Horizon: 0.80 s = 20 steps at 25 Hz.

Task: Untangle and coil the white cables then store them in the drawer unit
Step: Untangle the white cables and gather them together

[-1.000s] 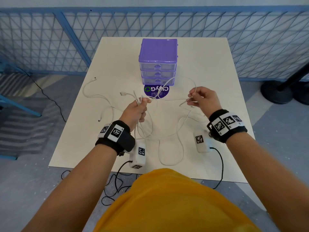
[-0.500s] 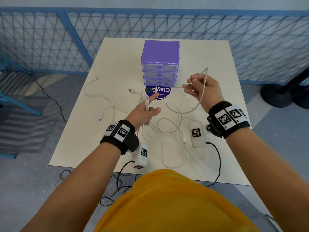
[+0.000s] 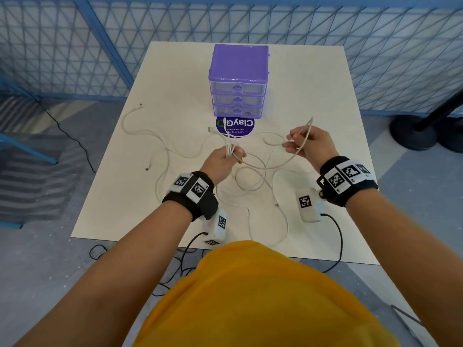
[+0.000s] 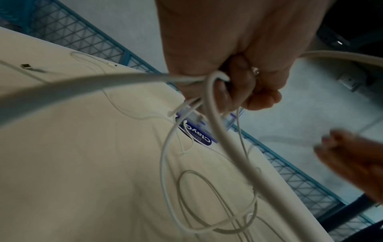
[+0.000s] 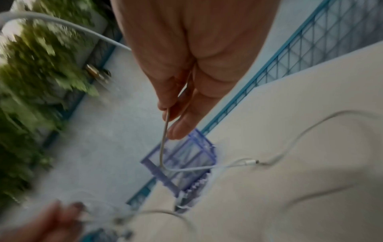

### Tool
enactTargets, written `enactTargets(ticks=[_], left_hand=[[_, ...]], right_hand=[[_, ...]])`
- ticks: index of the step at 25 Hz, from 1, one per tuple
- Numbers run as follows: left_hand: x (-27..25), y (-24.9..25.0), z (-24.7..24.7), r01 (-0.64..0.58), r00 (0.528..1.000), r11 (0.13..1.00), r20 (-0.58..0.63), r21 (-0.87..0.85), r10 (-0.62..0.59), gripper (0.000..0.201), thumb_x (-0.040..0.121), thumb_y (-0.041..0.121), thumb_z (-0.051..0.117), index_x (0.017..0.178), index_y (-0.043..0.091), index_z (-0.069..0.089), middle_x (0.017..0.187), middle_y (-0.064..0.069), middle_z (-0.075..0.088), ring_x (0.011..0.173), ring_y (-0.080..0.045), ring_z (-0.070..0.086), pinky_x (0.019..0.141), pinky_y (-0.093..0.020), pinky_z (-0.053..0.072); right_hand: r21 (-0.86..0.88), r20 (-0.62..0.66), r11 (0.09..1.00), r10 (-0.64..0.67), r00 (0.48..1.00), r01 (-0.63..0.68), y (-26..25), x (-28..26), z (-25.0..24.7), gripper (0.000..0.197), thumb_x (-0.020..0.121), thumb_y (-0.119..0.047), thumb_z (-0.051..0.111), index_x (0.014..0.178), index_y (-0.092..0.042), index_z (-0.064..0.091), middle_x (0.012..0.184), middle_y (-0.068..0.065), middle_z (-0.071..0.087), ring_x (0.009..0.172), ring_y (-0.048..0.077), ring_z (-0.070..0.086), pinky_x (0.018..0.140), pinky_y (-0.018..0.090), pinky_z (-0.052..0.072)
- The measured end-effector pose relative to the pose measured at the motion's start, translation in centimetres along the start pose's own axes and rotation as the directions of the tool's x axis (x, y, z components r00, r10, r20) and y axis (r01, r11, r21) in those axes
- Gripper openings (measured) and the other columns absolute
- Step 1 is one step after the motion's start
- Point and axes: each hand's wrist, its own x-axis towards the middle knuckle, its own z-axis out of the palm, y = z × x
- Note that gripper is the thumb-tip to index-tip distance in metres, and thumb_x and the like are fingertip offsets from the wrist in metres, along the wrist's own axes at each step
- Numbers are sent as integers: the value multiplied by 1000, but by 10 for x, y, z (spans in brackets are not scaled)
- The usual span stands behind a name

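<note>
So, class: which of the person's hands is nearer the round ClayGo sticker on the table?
Left. The left hand sits just below the ClayGo sticker, gripping a bunch of white cables. The right hand is further off, to the sticker's right.

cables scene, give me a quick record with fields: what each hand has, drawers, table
left hand: grips a bunch of white cables, fingers curled round them
right hand: pinches one cable, which arcs across to the left grip
drawers: purple unit, three drawers, all shut, at the far middle of the table
rest of cables: loose loops on the table, not yet coiled
sticker: round, blue, in front of the drawers
</note>
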Motion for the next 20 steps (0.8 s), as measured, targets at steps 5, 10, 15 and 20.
enactTargets(ticks=[5, 10, 15, 20], left_hand=[[3, -8, -14, -16, 999, 998, -45, -67, 13, 24, 96, 27, 43, 75, 26, 54, 79, 7, 55, 34, 4, 42, 39, -10, 28], [3, -10, -15, 2, 999, 997, -39, -73, -5, 18, 95, 26, 46, 80, 25, 56, 83, 8, 57, 37, 6, 45, 40, -7, 30], [3, -8, -12, -5, 999, 993, -43, -116, -1, 8, 94, 19, 49, 95, 16, 56, 87, 5, 60, 41, 9, 48, 51, -5, 31], [3, -7, -3, -16, 999, 991, -34, -130, 12, 22, 91, 15, 56, 112, 9, 59, 92, 1, 59, 42, 11, 49, 45, 0, 34]], right_hand=[[-309, -36, 948, 70, 997, -78, 50, -4, -36, 27, 87, 3, 49, 67, -15, 56, 75, 1, 58, 48, -1, 63, 49, 16, 54], [-453, -95, 882, 97, 991, -129, 63, -7, -48, 30, 88, 4, 38, 81, -15, 59, 76, -3, 57, 43, -5, 57, 40, 10, 44], [-399, -139, 916, -98, 985, 34, 24, -1, -23, 22, 87, -2, 42, 86, -15, 59, 74, -3, 58, 47, -5, 56, 47, 11, 44], [-571, 350, 796, 17, 936, 200, 0, -19, 49, 27, 89, -24, 51, 112, -12, 57, 93, 7, 64, 75, 10, 57, 76, 22, 44]])
